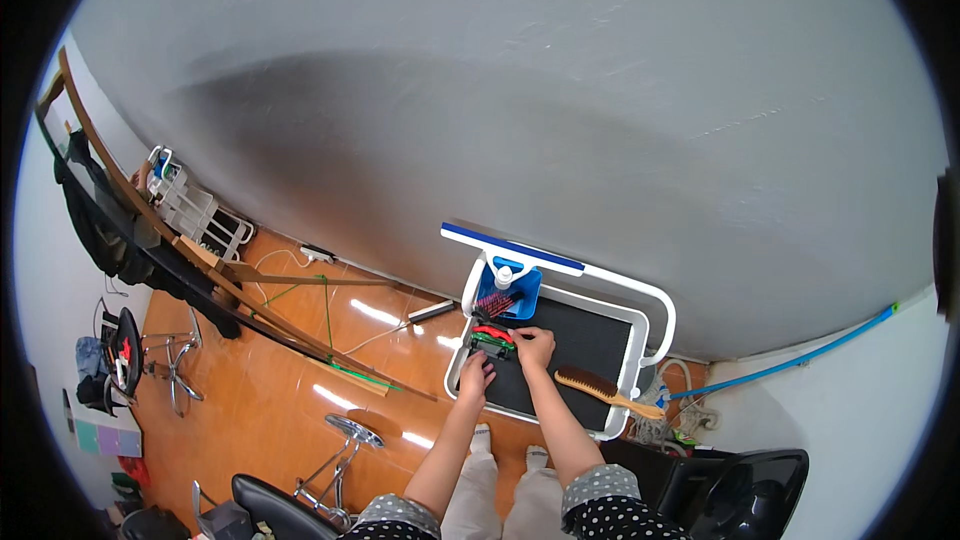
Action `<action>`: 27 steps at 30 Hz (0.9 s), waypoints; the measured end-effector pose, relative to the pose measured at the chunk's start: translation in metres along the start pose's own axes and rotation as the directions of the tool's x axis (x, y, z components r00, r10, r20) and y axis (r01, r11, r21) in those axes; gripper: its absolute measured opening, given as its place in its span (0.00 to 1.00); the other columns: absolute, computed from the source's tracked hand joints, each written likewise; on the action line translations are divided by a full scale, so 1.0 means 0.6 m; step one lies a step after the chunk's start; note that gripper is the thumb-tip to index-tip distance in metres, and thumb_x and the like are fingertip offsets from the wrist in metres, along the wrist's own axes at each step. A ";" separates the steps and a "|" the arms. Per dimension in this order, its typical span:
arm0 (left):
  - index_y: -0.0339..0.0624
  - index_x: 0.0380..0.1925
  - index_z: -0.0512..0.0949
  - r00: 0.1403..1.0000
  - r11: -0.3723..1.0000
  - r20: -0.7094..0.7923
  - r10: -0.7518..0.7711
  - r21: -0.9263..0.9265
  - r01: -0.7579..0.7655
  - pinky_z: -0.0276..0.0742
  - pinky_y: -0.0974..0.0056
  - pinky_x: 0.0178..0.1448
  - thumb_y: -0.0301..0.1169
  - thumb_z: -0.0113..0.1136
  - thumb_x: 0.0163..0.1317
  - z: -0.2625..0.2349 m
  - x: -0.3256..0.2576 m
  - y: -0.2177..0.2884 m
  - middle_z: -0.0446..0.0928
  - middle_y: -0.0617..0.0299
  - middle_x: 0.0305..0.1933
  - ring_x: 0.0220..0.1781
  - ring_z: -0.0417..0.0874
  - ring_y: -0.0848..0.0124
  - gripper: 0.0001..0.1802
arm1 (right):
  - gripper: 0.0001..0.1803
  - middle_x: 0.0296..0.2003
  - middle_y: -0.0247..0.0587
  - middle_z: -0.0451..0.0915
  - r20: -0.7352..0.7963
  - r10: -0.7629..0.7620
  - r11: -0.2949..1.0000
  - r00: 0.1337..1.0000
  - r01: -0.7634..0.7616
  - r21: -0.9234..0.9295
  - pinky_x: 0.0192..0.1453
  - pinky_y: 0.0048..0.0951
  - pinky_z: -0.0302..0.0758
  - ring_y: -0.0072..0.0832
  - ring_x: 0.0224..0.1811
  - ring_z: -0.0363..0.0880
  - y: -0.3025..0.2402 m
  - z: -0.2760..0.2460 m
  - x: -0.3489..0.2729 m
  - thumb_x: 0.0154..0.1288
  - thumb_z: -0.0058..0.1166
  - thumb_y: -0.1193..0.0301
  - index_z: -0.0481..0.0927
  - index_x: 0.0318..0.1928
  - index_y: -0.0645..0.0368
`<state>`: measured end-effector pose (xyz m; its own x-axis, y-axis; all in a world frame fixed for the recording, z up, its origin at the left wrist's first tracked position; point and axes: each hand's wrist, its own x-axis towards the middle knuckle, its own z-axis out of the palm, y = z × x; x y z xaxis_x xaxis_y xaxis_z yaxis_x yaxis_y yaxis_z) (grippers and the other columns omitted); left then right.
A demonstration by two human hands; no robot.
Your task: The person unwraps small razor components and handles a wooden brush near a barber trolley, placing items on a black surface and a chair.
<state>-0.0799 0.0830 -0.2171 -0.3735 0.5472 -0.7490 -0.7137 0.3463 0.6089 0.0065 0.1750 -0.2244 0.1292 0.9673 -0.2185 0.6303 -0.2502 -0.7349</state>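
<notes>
Both my hands are over the top tray of a white trolley (pixel 637 340), at its left end. Small red (pixel 491 332) and green (pixel 492 342) pieces, which look like hair clips, lie in a row there beside some black ones (pixel 493 351). My right hand (pixel 536 346) pinches at the right end of this row, its fingertips closed by the green piece. Just below the row, my left hand (pixel 475 378) has its fingers partly bent and apart, with nothing visible in them. Behind the clips, a blue bin (pixel 527 305) holds a pink and black hairbrush (pixel 494 302).
A wooden-handled brush (pixel 600 390) lies across the tray's right front. A white rail with a blue strip (pixel 520 248) rises along the back, before a grey wall. Around me are a black chair (pixel 750 495), a round stool (pixel 354 430) and a large wooden frame (pixel 230 285).
</notes>
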 end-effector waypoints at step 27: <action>0.44 0.41 0.72 0.872 0.861 -0.205 0.445 -0.171 -0.479 0.69 0.71 0.39 0.36 0.42 0.62 -0.172 -0.424 -0.048 0.77 0.63 0.39 0.37 0.76 0.76 0.13 | 0.13 0.31 0.33 0.77 0.739 -0.450 0.856 0.501 0.007 0.517 0.41 0.19 0.67 0.17 0.35 0.72 -0.079 -0.230 -0.369 0.63 0.48 0.66 0.78 0.40 0.63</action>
<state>-0.0254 -0.1447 -0.0707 -0.7644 0.4754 -0.4355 -0.5366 -0.0947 0.8385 0.0538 -0.0210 -0.0524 -0.7851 0.5653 -0.2530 0.1448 -0.2296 -0.9624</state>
